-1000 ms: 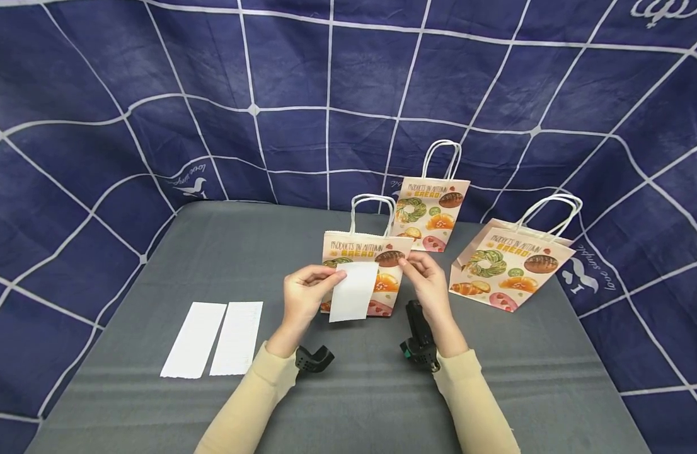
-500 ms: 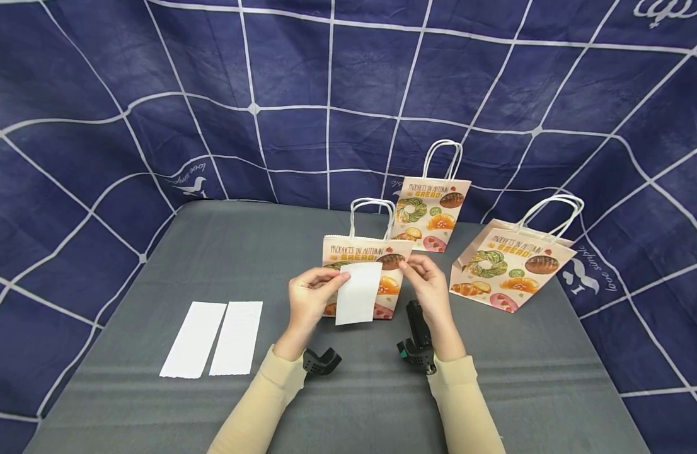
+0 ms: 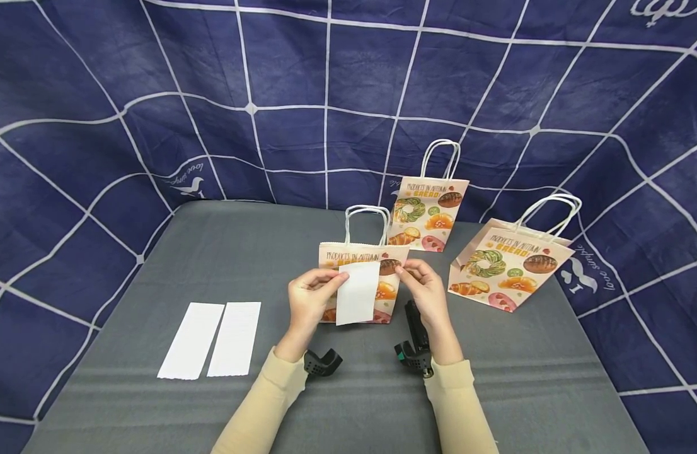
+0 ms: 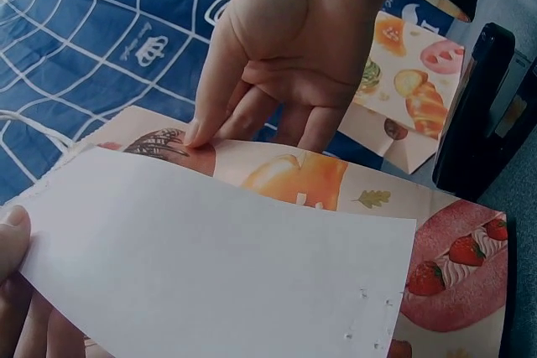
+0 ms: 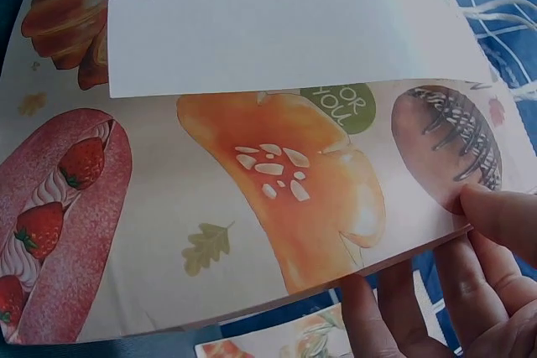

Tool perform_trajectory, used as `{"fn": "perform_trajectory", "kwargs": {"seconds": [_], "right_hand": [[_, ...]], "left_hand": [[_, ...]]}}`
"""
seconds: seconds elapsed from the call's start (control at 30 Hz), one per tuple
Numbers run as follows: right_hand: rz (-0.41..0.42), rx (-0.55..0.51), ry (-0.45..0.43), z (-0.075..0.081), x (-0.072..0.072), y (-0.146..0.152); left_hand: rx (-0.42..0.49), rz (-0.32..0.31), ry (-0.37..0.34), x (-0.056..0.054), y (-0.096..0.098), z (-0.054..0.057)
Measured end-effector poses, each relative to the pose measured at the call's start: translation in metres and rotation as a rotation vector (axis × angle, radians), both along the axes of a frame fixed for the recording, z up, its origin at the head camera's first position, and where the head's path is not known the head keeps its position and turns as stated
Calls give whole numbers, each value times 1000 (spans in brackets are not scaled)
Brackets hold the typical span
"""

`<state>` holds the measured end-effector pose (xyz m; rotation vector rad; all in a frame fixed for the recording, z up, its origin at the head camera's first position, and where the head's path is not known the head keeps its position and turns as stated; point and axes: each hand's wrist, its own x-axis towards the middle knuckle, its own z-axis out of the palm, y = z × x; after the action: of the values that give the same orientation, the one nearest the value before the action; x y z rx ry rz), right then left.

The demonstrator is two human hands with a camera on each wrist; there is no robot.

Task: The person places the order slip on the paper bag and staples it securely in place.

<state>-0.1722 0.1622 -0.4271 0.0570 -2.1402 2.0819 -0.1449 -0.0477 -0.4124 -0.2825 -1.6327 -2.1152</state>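
My left hand (image 3: 309, 299) pinches a white paper slip (image 3: 357, 293) between thumb and fingers. The slip covers part of the front of a small printed paper bag (image 3: 385, 296) with white twisted handles; whether it touches the bag I cannot tell. At the bag's right edge, my right hand (image 3: 429, 290) pinches the paper, thumb on the printed front and fingers behind. In the right wrist view, the right thumb (image 5: 503, 220) lies by the bread picture. The left wrist view shows small marks at the slip's lower end. Whatever the bag contains is hidden.
Another matching bag (image 3: 430, 214) stands behind the held one, near the blue cloth (image 3: 292, 139). A third bag (image 3: 507, 268) leans back at the right. Two white paper slips (image 3: 191, 340) lie side by side on the grey table (image 3: 127, 403) at the left.
The held bag has come down and slightly nearer to me, with the right hand keeping its edge. The left hand and slip shifted a little right at first, then stayed nearly still.
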Motion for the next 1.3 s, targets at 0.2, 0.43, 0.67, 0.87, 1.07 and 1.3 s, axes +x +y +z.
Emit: {"fn": "perform_trajectory", "kwargs": {"seconds": [0.2,0.43,0.67,0.87,1.07,1.3], "right_hand": [[1,-4,-17,-3,1,1],[17,2,-20,-5,3,2],[38,4,-24,-6,4,3],[81,10,-19,-7,5,5],[121,7,4,-8,4,10],[142,-17,-2,-5,3,11]], "left_hand": [[-25,25,-11,2,1,2],[-61,42,-17,3,0,2],[-60,46,-14,5,-1,0],[-41,37,6,7,-1,0],[-47,34,27,7,1,2],[-44,29,56,4,3,4]]}}
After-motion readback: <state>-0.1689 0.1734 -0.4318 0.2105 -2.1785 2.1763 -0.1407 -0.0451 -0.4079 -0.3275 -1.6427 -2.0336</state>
